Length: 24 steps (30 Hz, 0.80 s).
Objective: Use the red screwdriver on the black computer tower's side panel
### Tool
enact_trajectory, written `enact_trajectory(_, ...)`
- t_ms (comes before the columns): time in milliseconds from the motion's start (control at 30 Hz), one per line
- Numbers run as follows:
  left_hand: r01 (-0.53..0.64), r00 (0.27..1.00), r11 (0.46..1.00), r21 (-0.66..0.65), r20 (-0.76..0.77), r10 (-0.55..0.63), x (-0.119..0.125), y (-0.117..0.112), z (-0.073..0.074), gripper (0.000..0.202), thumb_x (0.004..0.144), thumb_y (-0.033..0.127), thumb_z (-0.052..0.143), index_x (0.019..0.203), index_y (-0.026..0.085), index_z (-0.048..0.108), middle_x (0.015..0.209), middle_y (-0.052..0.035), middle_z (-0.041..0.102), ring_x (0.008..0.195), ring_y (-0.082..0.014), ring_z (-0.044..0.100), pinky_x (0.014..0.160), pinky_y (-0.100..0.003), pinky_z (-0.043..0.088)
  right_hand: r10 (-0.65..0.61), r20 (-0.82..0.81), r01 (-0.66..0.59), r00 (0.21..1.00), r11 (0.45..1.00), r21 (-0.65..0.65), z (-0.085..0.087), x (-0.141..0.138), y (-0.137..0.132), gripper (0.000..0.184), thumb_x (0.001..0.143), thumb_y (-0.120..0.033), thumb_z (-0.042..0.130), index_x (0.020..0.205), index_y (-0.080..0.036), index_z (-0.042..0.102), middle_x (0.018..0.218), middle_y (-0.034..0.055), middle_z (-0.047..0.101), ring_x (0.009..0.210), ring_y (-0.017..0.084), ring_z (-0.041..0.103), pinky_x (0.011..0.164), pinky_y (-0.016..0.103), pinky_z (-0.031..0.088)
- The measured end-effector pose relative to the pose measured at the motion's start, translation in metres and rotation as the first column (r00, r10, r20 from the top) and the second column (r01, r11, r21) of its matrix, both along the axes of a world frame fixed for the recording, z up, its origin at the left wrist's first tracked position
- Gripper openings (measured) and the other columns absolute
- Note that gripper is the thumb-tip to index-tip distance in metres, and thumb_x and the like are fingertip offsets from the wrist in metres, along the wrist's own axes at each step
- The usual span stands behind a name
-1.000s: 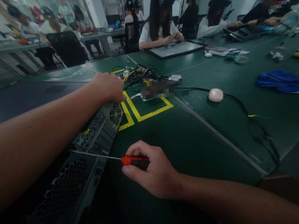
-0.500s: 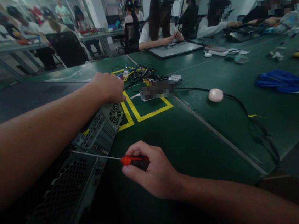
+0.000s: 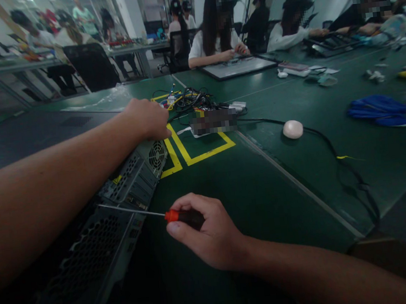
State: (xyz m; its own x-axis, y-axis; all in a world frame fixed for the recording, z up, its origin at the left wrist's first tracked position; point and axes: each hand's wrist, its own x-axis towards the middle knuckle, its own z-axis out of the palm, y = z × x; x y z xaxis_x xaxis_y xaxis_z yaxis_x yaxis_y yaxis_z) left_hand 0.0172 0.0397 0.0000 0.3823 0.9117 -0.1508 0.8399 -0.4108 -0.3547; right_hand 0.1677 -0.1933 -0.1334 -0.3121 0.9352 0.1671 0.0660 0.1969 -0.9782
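A computer case point(image 3: 142, 177) lies on its side at the left, its vented rear panel and round fan grille turned toward me. My left hand point(image 3: 147, 119) reaches across it and grips its far rear corner, with the fingers bent and partly hidden. In my right hand point(image 3: 211, 228) is a screwdriver point(image 3: 186, 217) with a red and black handle, thumb and fingers wrapped round it. Its long thin shaft runs left to the rear panel, the tip at the panel beneath my left forearm. Whether the tip sits in a screw is too dark to tell.
Tangled cables point(image 3: 192, 100) lie beyond the case near yellow tape marks point(image 3: 210, 156). A pale rounded object point(image 3: 292, 129) touches a black cable point(image 3: 329, 146). Blue folded cloth point(image 3: 378, 110) lies at the right. Several people work across the green table point(image 3: 273, 202).
My right hand has turned the screwdriver handle slightly, so less red and more black shows. My left hand and the computer case stay where they were.
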Motion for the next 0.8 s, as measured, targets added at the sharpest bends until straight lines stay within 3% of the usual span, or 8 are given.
enact_trajectory(233,-0.009,0.998,1.000,0.019,-0.061,0.010,0.0031,-0.0032,0.0010,0.067,0.109,0.057,0.069,0.162,0.021,0.091,0.152,-0.0287,0.091,0.150,-0.0556,0.080,0.124,-0.063,0.066,0.016,0.064,-0.020,0.998,0.998,0.060,-0.0004,0.0004,0.0014,0.023,0.120,-0.040,0.077,0.110,-0.023,0.087,0.101,0.0051,0.085,0.093,0.022,0.078,0.091,0.036,0.063)
enact_trajectory(333,-0.018,1.000,1.000,0.005,-0.002,0.018,0.0018,-0.0004,-0.0012,0.065,0.106,0.056,0.076,0.161,0.025,0.092,0.150,-0.0251,0.092,0.156,-0.0556,0.077,0.127,-0.062,0.064,0.024,0.045,-0.024,0.999,1.000,0.011,-0.0019,0.0002,0.0005,0.018,0.113,-0.039,0.086,0.121,-0.023,0.083,0.099,0.0014,0.083,0.086,0.020,0.076,0.083,0.033,0.060)
enact_trajectory(433,-0.032,0.997,0.999,-0.005,0.068,0.033,0.0019,0.0001,-0.0020,0.064,0.103,0.052,0.083,0.161,0.025,0.093,0.155,-0.0257,0.090,0.158,-0.0574,0.076,0.131,-0.064,0.061,0.024,0.025,-0.023,0.999,1.000,-0.014,0.0001,-0.0001,0.0006,0.028,0.100,-0.035,0.095,0.118,-0.026,0.075,0.091,-0.0048,0.074,0.075,0.017,0.067,0.075,0.030,0.055)
enact_trajectory(533,-0.033,0.999,0.999,0.009,0.030,0.033,0.0038,-0.0025,-0.0007,0.064,0.104,0.050,0.081,0.161,0.022,0.093,0.157,-0.0287,0.089,0.153,-0.0597,0.079,0.129,-0.068,0.063,0.035,0.024,-0.035,0.999,0.999,-0.019,0.0037,-0.0009,0.0016,0.026,0.102,-0.035,0.092,0.109,-0.028,0.068,0.089,-0.0052,0.071,0.075,0.017,0.065,0.075,0.031,0.054)
enact_trajectory(800,-0.004,0.999,1.000,0.020,-0.036,0.005,0.0035,-0.0026,0.0001,0.066,0.108,0.052,0.072,0.165,0.023,0.090,0.149,-0.0267,0.093,0.149,-0.0561,0.081,0.123,-0.064,0.066,0.042,0.027,-0.041,0.999,0.999,-0.029,0.0026,-0.0007,0.0007,0.024,0.103,-0.036,0.090,0.111,-0.028,0.069,0.089,-0.0050,0.072,0.076,0.017,0.065,0.075,0.032,0.054)
